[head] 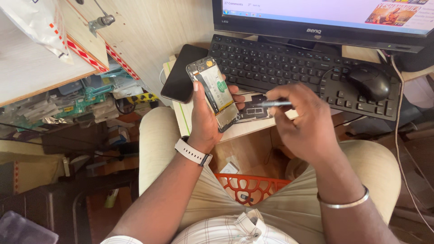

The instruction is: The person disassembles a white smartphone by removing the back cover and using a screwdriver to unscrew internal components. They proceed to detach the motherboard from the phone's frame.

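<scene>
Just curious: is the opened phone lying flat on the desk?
No, the left hand holds the opened phone up above the desk edge.

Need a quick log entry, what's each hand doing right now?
Left hand: closed around an opened phone, back cover off, held upright.
Right hand: fingers pinching a thin metal tool that points toward the phone.

Lit monitor screen (325,11) top right, white with colourful corner picture; white plastic package (38,25) top left, red-marked.
</scene>
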